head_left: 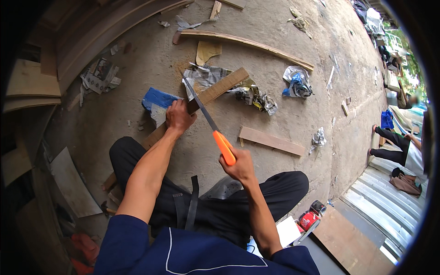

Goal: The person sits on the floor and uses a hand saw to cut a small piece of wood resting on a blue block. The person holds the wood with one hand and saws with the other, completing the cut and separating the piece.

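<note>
The saw handle [223,147] looks smooth plastic, its blade [201,106] metal, the plank [224,87] matt wood.

A red can [308,220] sits near a brown board [352,243]; crumpled paper [296,73] litters the concrete floor [270,27].

In the middle, can count two bare hands, one left hand [178,117] and one right hand [239,164], plus one saw [209,120], one long board [223,88] and one blue block [158,98]. Up top, can see one thin wood strip [247,41] and one yellow scrap [207,52]. Right of the middle, can find one short board [272,140] and two crumpled wads [298,82], with one other person [395,156] at the right edge.
</note>
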A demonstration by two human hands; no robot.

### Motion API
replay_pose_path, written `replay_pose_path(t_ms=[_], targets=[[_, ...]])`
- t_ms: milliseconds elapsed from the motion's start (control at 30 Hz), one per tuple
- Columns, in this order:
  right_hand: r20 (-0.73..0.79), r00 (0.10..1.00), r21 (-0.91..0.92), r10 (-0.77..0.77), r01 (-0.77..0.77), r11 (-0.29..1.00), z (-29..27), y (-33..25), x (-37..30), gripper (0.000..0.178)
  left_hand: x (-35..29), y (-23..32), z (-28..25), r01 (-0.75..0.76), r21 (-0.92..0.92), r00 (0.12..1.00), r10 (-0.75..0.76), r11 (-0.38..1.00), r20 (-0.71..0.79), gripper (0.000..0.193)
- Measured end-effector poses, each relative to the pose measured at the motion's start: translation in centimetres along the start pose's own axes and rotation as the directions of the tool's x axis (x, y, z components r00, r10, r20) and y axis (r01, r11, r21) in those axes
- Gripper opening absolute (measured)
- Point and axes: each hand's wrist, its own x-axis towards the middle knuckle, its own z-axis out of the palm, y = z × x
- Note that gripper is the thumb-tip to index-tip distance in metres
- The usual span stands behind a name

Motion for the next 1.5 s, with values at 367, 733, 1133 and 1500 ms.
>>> replay_pose_path(t_ms=[367, 733, 1133, 1500], targets=[[0.072, 0.988, 0.093, 0.134, -0.14, 0.986, -3.1, -0.7, -3.8, 0.012, 0.0, 0.8, -0.5, -0.006, 0.031, 0.999, 0.007, 0.999, -0.032, 0.045], [0.042, 0.997, 0.094, 0.069, -0.073, 0.993, -3.1, -1.1, -5.1, 0.013, 0.2, 0.4, -0.6, 0.011, 0.071, 1.0, -0.01, 0.997, -0.011, 0.042], [0.051, 0.995, 0.016, 0.086, -0.087, 0.996, -2.3, -1.4, -1.3, 0.018, 0.0, -0.1, -0.5, 0.024, 0.04, 0.998, -0.021, 0.999, -0.055, 0.041], [0.054, 0.985, -0.001, 0.166, -0.166, 0.986, -3.2, -3.3, -0.9, 0.018, -0.1, 0.0, -0.7, 0.047, 0.009, 0.999, -0.047, 0.999, -0.013, 0.042]])
